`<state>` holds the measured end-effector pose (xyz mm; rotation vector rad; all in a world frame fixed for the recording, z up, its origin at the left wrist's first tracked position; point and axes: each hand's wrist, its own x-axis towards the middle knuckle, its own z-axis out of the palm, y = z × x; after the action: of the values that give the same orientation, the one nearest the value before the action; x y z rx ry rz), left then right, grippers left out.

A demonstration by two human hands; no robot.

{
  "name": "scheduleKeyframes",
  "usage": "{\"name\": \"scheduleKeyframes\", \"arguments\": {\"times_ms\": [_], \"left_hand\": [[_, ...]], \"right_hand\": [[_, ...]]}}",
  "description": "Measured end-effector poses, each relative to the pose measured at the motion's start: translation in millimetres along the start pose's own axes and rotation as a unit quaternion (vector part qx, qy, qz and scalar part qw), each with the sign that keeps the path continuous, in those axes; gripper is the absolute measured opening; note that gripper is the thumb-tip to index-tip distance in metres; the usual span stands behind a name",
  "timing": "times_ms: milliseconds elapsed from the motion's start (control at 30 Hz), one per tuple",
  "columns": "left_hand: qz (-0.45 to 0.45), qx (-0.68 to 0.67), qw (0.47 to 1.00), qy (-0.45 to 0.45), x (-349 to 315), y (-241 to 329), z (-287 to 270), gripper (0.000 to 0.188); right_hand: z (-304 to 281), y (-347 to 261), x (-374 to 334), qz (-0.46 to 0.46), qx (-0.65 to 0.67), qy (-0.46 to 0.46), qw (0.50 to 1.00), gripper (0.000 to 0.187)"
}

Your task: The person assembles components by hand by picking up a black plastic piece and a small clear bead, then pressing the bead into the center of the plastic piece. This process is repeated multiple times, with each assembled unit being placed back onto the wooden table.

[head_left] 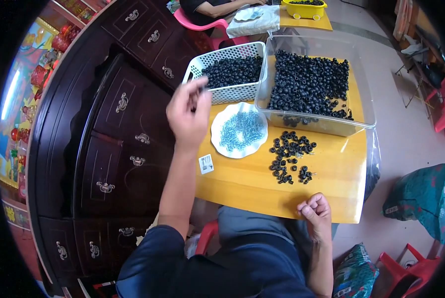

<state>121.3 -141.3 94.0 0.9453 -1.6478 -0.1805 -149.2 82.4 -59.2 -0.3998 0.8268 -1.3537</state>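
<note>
My left hand point(188, 111) is raised at the near left corner of a white perforated basket point(235, 92) with black ring-like pieces point(232, 70) in it. Its thumb and index finger are apart; a dark spot shows by the fingertips, and I cannot tell whether it is a piece there or behind. At the table's front edge my right hand point(315, 211) is closed, thumb against curled fingers, hiding whatever they pinch. Beyond it a loose group of black ring-like pieces point(288, 149) lies on the yellow table point(242, 186). A white scalloped plate point(218, 146) holds small clear-blue pieces point(241, 131).
A large clear plastic bin point(321, 125) full of black pieces stands at the table's far right. A small white card point(206, 164) lies at the left edge. Dark wooden drawers point(110, 149) flank the left side. Green sacks point(423, 196) and red stools point(406, 278) are at the right. Another person point(217, 9) sits beyond.
</note>
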Motion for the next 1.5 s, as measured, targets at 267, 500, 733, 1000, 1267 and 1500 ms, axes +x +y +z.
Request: {"name": "scheduleKeyframes", "arguments": {"times_ms": [267, 500, 733, 1000, 1267, 1500], "left_hand": [[-0.063, 0.102, 0.985, -0.124, 36, -97, 19, 0.028], [-0.208, 0.056, 0.943, -0.253, -35, -54, 28, 0.013], [-0.138, 0.045, 0.898, -0.414, -116, 13, 49, 0.006], [-0.021, 0.055, 0.901, -0.430, -158, 36, 71, 0.018], [-0.005, 0.080, 0.906, -0.415, -170, 31, 76, 0.018], [0.013, 0.090, 0.905, -0.417, -173, 32, 76, 0.020]], "right_hand": [[-9, 7, 0, -0.018, -0.005, -0.019, 1.000, 0.020], [-9, 2, 1, -0.015, 0.011, 0.000, 1.000, 0.023], [-9, 1, 7, -0.011, 0.017, -0.010, 1.000, 0.016], [-7, 0, 3, -0.006, 0.003, -0.014, 1.000, 0.015], [-7, 1, 3, -0.012, 0.001, -0.021, 1.000, 0.014], [-7, 1, 3, -0.007, -0.001, -0.021, 1.000, 0.014]]}}
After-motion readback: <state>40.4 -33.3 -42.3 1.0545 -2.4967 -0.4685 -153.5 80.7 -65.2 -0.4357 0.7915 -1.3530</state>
